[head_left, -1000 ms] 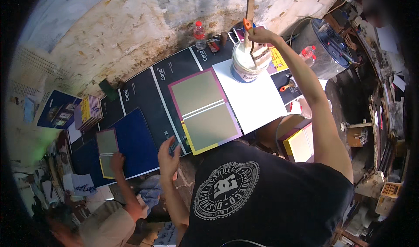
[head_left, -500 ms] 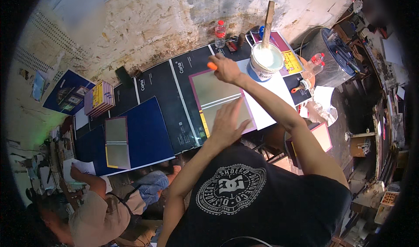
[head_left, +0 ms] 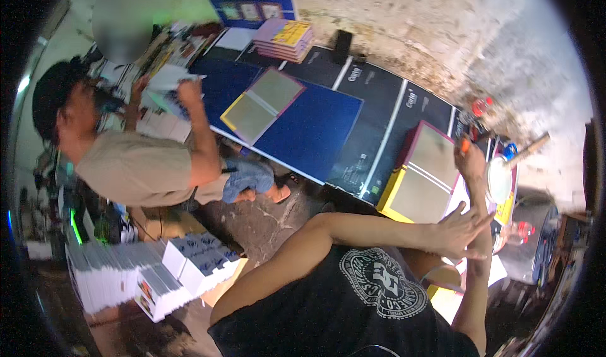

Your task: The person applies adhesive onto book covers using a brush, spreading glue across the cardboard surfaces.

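Observation:
My right hand (head_left: 470, 162) is closed around something with an orange end, perhaps a handle; the rest of it is hidden in the fist. It is at the right edge of a book cover (head_left: 424, 183) with grey boards and a purple and yellow border, lying open on the table. My left hand (head_left: 456, 234), fingers spread and nothing in it, is at my right forearm, overlapping it in view. Beyond my right hand stands a bucket of white paste (head_left: 500, 179) with a wooden stick (head_left: 529, 150) leaning out.
A second grey-board cover (head_left: 264, 106) lies on a dark blue sheet (head_left: 322, 126). Behind it are stacked books (head_left: 284, 40) and a black phone-like block (head_left: 342, 43). At the left a co-worker (head_left: 145, 167) holds white paper (head_left: 177, 79). Paper stacks (head_left: 107, 275) stand low at left; bottles (head_left: 522, 232) at right.
The whole view has swung to the left. My left hand has gone from above the near cover to my right forearm. The co-worker now holds up white paper.

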A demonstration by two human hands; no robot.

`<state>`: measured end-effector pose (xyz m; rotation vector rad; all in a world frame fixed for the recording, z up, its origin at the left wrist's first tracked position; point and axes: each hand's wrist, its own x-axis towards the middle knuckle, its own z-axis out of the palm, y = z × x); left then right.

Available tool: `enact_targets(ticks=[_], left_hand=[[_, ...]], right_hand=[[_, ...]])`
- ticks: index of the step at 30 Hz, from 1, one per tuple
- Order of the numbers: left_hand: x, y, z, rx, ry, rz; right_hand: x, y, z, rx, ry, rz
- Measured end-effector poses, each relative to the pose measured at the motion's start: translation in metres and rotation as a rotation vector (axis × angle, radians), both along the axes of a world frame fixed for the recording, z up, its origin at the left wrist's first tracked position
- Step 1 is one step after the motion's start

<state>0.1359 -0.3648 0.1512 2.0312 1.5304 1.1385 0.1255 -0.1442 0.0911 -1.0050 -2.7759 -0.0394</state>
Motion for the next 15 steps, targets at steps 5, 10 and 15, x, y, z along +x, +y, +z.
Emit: enact_targets(ticks=[5,10,15], left_hand=[[-0.045,-0.019,-0.034,-0.301,0.053,-0.083],[-0.067,-0.028,-0.160,-0.511,0.252,0.316],[-0.070,-0.040,-0.184,-0.560,0.423,0.247]], right_hand=[[0.051,0.047,0.004,-0.170,0.436,0.037],[0.090,0.056,-0.015,-0.557,1.163,-0.248],[0.075,0.059,-0.094,-0.337,0.741,-0.119]])
